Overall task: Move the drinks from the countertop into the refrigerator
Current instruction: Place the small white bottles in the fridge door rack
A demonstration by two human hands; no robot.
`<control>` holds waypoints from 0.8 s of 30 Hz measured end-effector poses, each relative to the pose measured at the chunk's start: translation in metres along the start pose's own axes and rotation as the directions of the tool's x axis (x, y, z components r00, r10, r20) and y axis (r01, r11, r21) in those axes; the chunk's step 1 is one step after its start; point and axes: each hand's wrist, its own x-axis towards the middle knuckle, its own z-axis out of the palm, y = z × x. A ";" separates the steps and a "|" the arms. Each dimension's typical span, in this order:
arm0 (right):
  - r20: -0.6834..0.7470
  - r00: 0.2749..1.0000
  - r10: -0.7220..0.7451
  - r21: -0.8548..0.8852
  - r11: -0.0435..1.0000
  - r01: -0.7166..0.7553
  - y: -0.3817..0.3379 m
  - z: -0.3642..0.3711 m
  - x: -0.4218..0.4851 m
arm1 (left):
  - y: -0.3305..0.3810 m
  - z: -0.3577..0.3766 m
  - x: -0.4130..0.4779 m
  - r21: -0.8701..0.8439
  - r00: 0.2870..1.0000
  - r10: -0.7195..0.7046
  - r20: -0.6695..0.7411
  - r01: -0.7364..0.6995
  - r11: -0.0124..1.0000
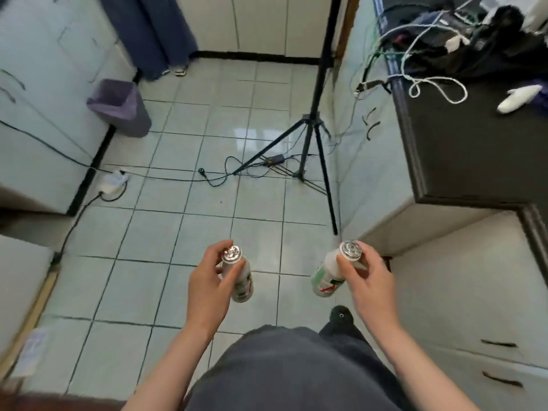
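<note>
left bottle [240,280]: white body, green and red label print, silver foil top. right bottle [327,277]: white, green and red label patches, silver foil top. floor [189,232]: pale blue-green tiles, dark grout grid. bin [118,106]: grey with lilac liner. tripod [311,137]: black. countertop [474,149]: dark brown-black. cabinets [462,292]: off-white, dark handles. trousers [281,372]: dark grey. curtain [148,31]: navy. cables [166,176] on floor: black.

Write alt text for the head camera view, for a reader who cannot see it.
Seen from above, a person stands on a tiled kitchen floor holding a small white drink bottle with a foil top in each hand: left hand, left bottle, right hand, right bottle. Ahead stand a black tripod amid floor cables and a purple bin; a cluttered dark countertop is at right.
</note>
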 end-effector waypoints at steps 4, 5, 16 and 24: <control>0.188 0.980 -0.071 -0.064 0.994 0.084 -0.041 0.068 0.019 | -0.022 -0.061 0.008 -0.011 0.987 -0.042 -0.154 0.040 0.999; 0.231 0.970 -0.077 -0.076 0.992 0.097 -0.049 0.085 0.025 | -0.029 -0.072 0.009 -0.033 0.981 -0.067 -0.183 0.062 0.998; 0.638 0.747 -0.186 -0.100 0.942 0.320 -0.112 0.331 0.113 | -0.112 -0.213 0.061 -0.315 0.790 -0.385 -0.477 0.255 0.914; 0.793 0.505 -0.341 0.111 0.896 0.431 -0.227 0.539 0.144 | -0.142 -0.376 0.131 -0.276 0.567 -0.392 -0.724 0.283 0.919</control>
